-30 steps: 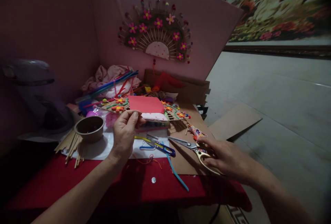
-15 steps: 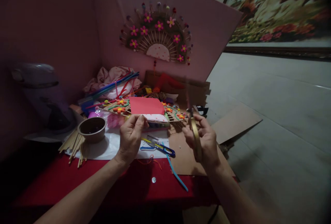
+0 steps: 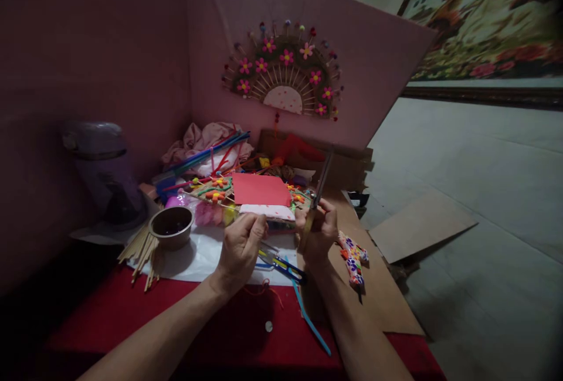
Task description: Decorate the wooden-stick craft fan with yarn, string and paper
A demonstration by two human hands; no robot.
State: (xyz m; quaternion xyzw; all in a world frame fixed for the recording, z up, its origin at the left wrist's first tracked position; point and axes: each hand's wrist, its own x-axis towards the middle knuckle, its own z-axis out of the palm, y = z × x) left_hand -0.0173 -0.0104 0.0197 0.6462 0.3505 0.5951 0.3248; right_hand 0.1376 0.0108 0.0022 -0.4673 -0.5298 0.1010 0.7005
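One pair of scissors gripped in right hand | left hand closed near red card, contents unclear

The paper was plain red. Pink flowers with yellow centres dotted the dark wall fan, whose half-disc was pale with red spots. The worktop was deep red; the pipe cleaner, light blue.

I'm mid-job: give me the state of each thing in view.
Scissors: held, blades pointing up
Right hand: closed, gripping them
Left hand: fingers closed, contents unclear
Bowl: upright, uncovered
Red sheet: unfolded
Wall fan: spread open
Blue-handled tool: lying down
Sticks: lying loose
Patterned fabric piece: lying on cardboard
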